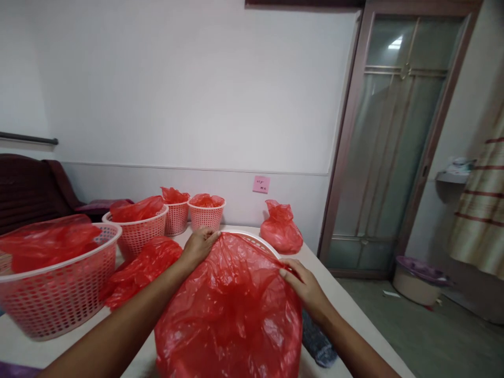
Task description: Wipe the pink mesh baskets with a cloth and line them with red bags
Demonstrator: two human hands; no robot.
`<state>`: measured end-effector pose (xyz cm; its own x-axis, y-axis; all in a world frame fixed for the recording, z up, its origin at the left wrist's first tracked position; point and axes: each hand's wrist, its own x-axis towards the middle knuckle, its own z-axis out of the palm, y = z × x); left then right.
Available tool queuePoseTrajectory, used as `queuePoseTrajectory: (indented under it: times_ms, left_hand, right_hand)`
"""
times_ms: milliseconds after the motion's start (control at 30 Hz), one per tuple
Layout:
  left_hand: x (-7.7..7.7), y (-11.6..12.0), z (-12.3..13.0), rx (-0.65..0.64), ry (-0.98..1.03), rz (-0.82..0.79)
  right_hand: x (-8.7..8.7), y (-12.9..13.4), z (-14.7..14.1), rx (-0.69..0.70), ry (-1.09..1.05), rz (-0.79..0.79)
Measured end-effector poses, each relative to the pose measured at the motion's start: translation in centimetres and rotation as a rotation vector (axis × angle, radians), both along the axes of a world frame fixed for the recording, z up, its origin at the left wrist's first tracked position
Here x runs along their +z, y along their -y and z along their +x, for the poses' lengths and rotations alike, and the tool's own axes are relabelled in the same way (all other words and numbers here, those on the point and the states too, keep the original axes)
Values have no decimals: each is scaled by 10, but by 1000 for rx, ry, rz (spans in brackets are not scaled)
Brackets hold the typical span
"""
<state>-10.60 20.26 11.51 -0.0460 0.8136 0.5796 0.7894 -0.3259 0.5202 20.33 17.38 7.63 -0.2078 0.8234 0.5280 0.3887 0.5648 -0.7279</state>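
Note:
A large red plastic bag [232,315] fills the middle front, spread over a white-rimmed basket [255,240] whose far edge shows behind it. At the upper left of the bag, my left hand [199,245] pinches its edge. My right hand [303,282] grips the bag's edge at the upper right, close to the basket rim. The bag hides most of this basket. Left of the bag lies a crumpled heap of red plastic bags [147,268]. A dark bundle in clear plastic [318,341] lies under my right forearm.
A big perforated basket [59,299] with red bags stands at left. Behind it are a medium basket [142,239] and two small baskets [176,218], [207,216], all holding red bags. A tied red bag [280,231] sits by the wall. The table's right edge [366,315] drops to the floor.

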Motion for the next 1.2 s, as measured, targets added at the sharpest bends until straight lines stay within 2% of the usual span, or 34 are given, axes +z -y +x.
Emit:
queuePoseTrajectory:
  times_ms: [200, 367, 500, 633, 1200]
  left_hand:
    - [5, 6, 11, -40, 14, -19]
    - [11, 22, 22, -174, 59, -35]
    - [15, 28, 21, -296, 146, -47]
    - [15, 27, 20, -360, 252, -49]
    - [22, 25, 28, -421, 364, -46]
  right_hand:
    - [9, -14, -10, -90, 37, 18]
    - [6, -13, -26, -160, 31, 84]
    - [3, -13, -25, -180, 40, 116]
    - [1, -13, -20, -207, 40, 130]
    - [2, -12, -18, -312, 142, 205]
